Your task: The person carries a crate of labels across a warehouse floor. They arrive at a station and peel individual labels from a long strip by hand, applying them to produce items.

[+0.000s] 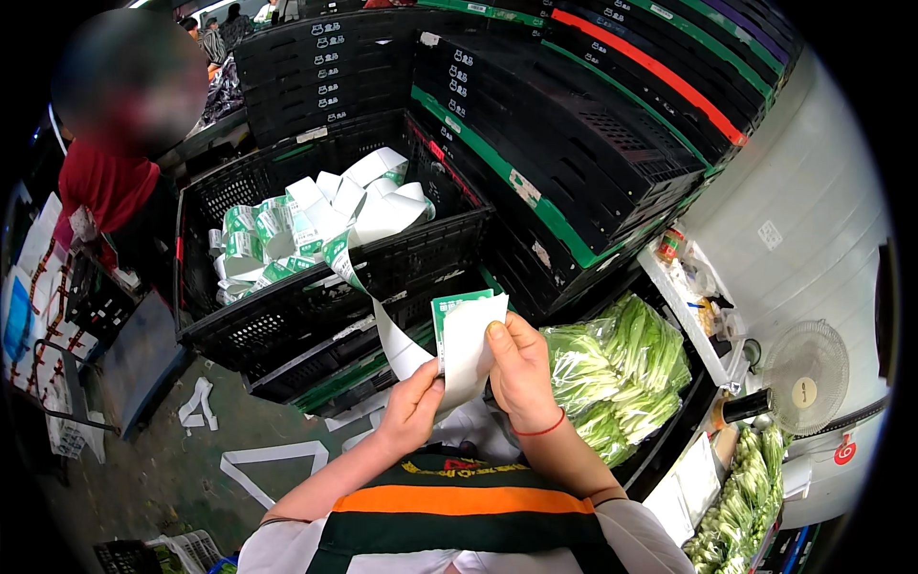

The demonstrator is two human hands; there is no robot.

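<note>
My left hand (416, 405) pinches the lower left edge of a folded stack of green-and-white printed labels (470, 337) in front of my chest. On its right side my right hand (520, 366) grips the same stack, thumb on its white face. From the stack a label strip (394, 341) runs up over the rim of a black plastic crate (344, 262). Inside that crate lies a loose heap of curled label strips (315, 215), some showing green print, some white backing. Bagged leafy greens (617, 373) lie to the right of my right hand.
Stacked black and green crates (516, 151) rise behind and to the right. A desk fan (803, 380) and more greens (746, 495) are at the right. White strips (276, 459) lie on the floor. A person in red (107, 186) stands at the upper left.
</note>
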